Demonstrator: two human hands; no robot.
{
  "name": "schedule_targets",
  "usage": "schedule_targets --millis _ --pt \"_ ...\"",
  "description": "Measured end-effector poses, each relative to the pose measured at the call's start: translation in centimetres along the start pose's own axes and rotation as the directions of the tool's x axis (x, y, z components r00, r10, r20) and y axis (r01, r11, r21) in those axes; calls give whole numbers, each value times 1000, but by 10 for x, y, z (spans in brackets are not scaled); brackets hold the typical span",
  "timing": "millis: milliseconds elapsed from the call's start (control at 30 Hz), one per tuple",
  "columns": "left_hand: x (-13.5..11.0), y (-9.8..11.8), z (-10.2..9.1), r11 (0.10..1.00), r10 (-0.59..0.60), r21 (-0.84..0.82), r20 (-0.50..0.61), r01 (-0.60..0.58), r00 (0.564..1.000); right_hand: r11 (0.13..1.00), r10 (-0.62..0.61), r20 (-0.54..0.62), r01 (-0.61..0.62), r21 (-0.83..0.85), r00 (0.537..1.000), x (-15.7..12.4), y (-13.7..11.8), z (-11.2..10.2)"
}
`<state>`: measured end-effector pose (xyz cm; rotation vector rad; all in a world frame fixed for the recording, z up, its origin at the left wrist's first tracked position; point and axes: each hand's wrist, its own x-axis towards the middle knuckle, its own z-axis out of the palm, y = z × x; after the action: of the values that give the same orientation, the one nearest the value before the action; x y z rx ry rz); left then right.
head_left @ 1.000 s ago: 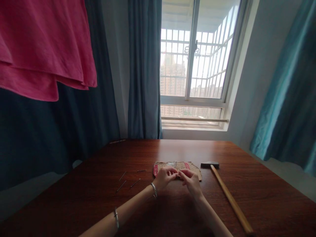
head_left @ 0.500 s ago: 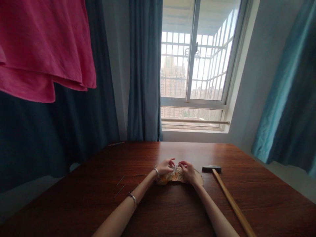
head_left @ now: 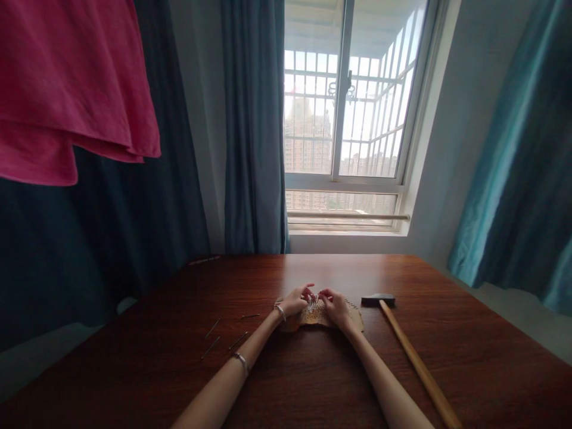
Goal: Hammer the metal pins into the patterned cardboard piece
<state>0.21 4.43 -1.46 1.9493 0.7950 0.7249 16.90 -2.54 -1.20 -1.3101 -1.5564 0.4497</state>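
A tan board [head_left: 315, 316] with many small dark holes lies flat on the table, partly covered by my hands. Several thin nails [head_left: 315, 300] stand upright in its middle, between my fingers. My left hand [head_left: 295, 301] rests over the board's left side, index finger and thumb apart close beside the nails. On the other side, my right hand [head_left: 335, 306] has thumb and forefinger pinched at the top of a nail in the row. The fingertips are small here, so fine contact is hard to see.
Loose nails [head_left: 211, 347] lie on the brown table [head_left: 286, 381] left of my forearm. A hammer [head_left: 413, 354] with a wooden handle lies to the right. A thin stick-like item [head_left: 204, 260] sits at the back left edge. A pink cloth [head_left: 75, 83] hangs upper left.
The view has shifted slightly to the right. My left fingers have drawn a little closer to the standing nails; my right hand keeps its pinch beside them.
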Motion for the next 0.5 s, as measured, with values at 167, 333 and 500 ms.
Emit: schedule_targets --millis 167,333,500 --pt "-1 -3 0 999 32 -29 9 -32 999 1000 -11 -3 11 -15 1000 -1 0 0" --pt "-3 2 1 999 38 -18 -13 -38 999 999 -19 -5 19 -30 1000 -2 -2 0" --pt "-5 4 3 999 46 2 -34 -46 998 999 -24 1 24 -48 1000 -3 -4 -1"
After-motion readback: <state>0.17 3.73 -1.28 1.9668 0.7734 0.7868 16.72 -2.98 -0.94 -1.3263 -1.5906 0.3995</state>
